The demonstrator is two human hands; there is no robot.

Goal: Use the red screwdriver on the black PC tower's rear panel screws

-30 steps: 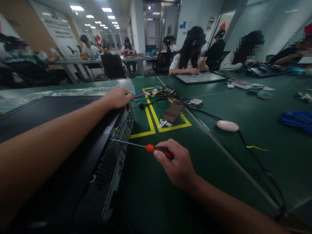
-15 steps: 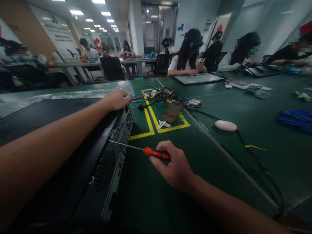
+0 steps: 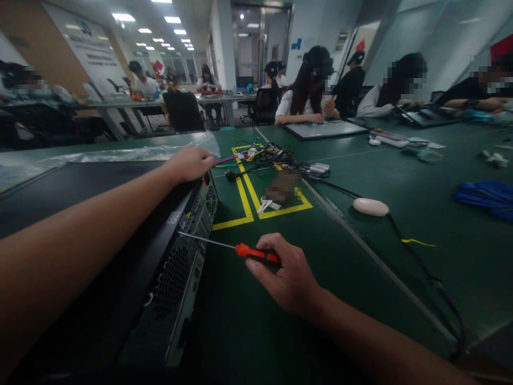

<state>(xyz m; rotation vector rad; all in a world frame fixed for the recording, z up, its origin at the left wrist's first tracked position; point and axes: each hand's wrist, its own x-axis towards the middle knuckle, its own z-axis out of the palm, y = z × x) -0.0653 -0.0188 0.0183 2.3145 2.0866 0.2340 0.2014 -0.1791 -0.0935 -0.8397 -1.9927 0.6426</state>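
Gripping red-handled screwdriver (image 3: pixel 236 248), right hand (image 3: pixel 290 278) closes fingers round handle just right of black computer case (image 3: pixel 120 251). Tool's long axis near level; slim shaft points left, tip touching case's rear panel. Left hand (image 3: pixel 191 163) curled down on case's far top corner, nothing held. Beyond case: yellow floor-tape squares (image 3: pixel 244 200) on green table (image 3: pixel 401 240), tangled cables (image 3: pixel 268 155). Right of case, white mouse (image 3: pixel 371 207). Farther back, seated people at work.

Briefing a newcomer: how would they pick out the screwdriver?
On the green table, a black computer case lies on its side. The right hand holds the screwdriver, tip at its rear panel. It alone has an orange-red handle and thin steel shaft.
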